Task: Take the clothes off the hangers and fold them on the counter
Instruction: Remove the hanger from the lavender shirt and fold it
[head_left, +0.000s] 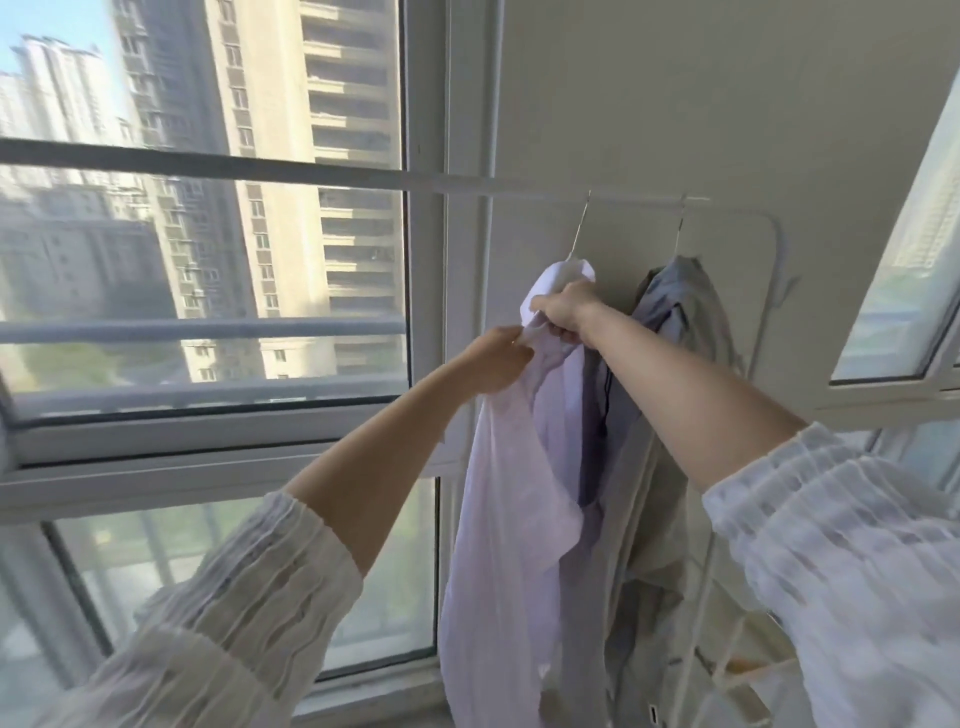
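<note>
Daylit window (208, 260) facing high-rise blocks (291, 156), beside a pale wall (675, 104).

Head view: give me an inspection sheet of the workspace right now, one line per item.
Surface: no counter in view.
Job's things: pale lilac shirt on a wire hanger on the rail; grey garment on a second hanger beside it.
Clutter: white wire rack at lower right, contents unclear.
Grippers: left hand and right hand both grip the lilac shirt near its collar.
Cables: a thin dark cord hangs between the garments.
Surroundings: large window facing tower blocks; pale wall.
</note>
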